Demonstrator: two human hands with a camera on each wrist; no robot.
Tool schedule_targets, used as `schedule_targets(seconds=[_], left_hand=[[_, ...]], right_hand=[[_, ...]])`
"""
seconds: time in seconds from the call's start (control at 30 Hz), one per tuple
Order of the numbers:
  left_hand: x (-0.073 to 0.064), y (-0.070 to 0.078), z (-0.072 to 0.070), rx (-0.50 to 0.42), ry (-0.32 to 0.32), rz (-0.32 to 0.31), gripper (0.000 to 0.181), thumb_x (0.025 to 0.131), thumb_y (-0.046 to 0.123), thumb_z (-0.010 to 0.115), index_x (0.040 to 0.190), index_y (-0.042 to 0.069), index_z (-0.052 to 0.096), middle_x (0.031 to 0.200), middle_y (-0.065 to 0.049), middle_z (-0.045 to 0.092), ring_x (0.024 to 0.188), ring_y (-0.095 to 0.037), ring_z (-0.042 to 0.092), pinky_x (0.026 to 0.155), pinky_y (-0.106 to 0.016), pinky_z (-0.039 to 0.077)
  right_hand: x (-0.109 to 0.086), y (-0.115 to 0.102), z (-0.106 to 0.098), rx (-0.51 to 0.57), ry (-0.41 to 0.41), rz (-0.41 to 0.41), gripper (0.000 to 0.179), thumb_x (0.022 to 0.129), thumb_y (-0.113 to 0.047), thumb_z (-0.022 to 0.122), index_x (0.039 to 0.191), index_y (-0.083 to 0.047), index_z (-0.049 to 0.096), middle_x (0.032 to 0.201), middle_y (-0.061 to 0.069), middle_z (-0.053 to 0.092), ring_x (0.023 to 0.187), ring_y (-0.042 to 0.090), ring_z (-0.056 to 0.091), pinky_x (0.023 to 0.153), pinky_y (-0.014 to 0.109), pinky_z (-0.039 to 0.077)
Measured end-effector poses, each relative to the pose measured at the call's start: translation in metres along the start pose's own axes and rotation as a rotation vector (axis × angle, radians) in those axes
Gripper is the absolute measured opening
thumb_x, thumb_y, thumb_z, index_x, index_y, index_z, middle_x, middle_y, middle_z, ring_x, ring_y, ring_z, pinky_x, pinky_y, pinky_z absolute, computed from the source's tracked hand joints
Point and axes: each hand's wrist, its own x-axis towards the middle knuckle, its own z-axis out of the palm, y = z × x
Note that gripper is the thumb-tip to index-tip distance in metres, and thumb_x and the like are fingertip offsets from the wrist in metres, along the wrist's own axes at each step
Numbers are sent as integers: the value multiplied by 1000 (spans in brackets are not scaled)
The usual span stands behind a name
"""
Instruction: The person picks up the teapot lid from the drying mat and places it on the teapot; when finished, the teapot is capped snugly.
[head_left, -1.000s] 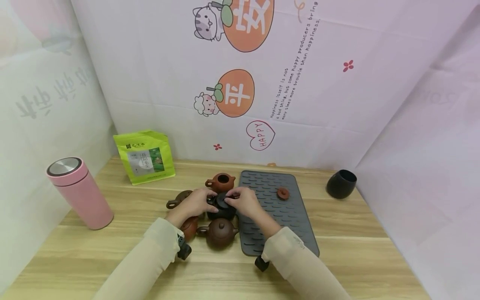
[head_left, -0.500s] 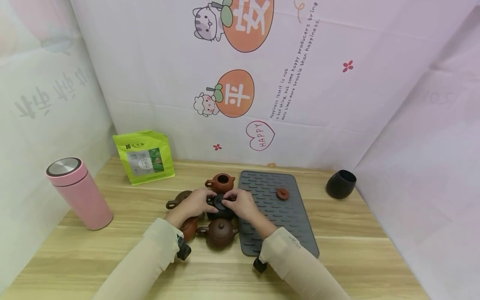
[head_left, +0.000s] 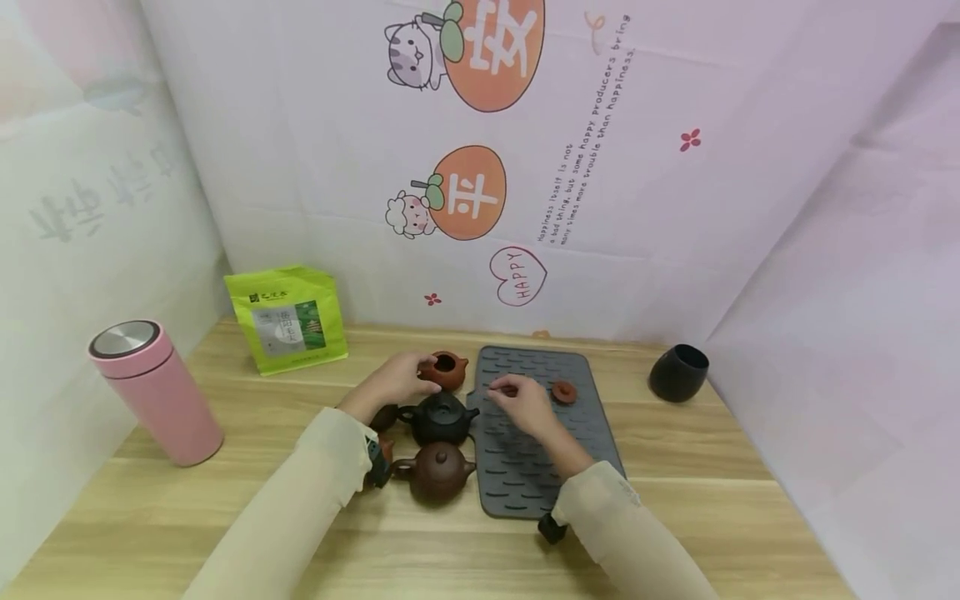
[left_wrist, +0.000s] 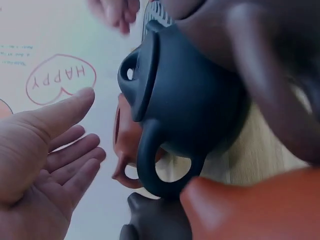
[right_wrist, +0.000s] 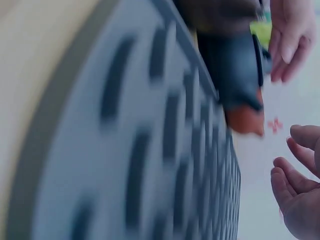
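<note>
A black teapot (head_left: 441,419) with its lid on stands mid-table, handle to the left. Behind it sits a lidless reddish-brown teapot (head_left: 448,372), dark opening upward. My left hand (head_left: 395,385) is over that pot's handle side; in the left wrist view its fingers (left_wrist: 82,150) are spread and hold nothing. My right hand (head_left: 525,406) hovers over the grey mat (head_left: 510,492), right of the black spout. In the right wrist view, the right hand (right_wrist: 300,185) has loosely bent fingers around bare air. A reddish-brown lid (head_left: 564,392) lies on the mat, beyond the right hand.
A dark brown teapot (head_left: 438,472) stands in front of the black one. More teapots crowd the left, partly hidden by my left arm. A pink thermos (head_left: 161,396) and green tea bag (head_left: 288,321) stand at left, a black cup (head_left: 678,372) at far right.
Both hands have come off the black teapot. The right hand has let go of its lid and moved right over the mat; the left has moved back toward the reddish-brown teapot.
</note>
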Motion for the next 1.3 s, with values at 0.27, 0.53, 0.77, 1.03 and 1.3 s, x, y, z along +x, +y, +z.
schedule_targets(seconds=[0.27, 0.53, 0.77, 1.03, 1.3], left_hand=[[21, -7, 4, -44, 47, -34, 52, 89, 9, 72, 134, -8, 52, 131, -23, 55, 120, -37, 52, 97, -47, 44], [27, -11, 4, -20, 45, -47, 53, 87, 7, 74, 133, -10, 52, 128, -24, 55, 117, -37, 53, 96, -47, 45], [33, -11, 12, -77, 47, -95, 46, 89, 6, 72, 130, -7, 56, 122, -21, 59, 110, -34, 57, 89, -44, 49], [40, -18, 16, -118, 98, -141, 47, 87, 8, 75, 129, -4, 58, 122, -19, 60, 110, -32, 56, 92, -44, 48], [39, -20, 18, -127, 113, -159, 49, 86, 9, 76, 130, -4, 58, 125, -19, 59, 113, -33, 55, 93, -44, 47]], right_hand=[[3, 43, -43, -59, 139, 128, 14, 91, -13, 68, 102, -4, 72, 99, 9, 67, 94, 25, 62, 82, 43, 50], [5, 73, -62, -25, 139, 261, 27, 94, -14, 64, 117, 0, 66, 116, 20, 63, 110, 33, 58, 90, 47, 47], [5, 82, -65, -55, 122, 337, 25, 92, -11, 68, 113, 2, 66, 120, 24, 61, 113, 38, 55, 90, 50, 47], [8, 89, -62, -62, 146, 364, 23, 91, -11, 69, 109, 2, 68, 110, 21, 65, 104, 36, 58, 83, 47, 48], [14, 78, -58, -54, 165, 331, 22, 89, -14, 72, 105, 2, 70, 105, 18, 67, 99, 34, 60, 83, 46, 48]])
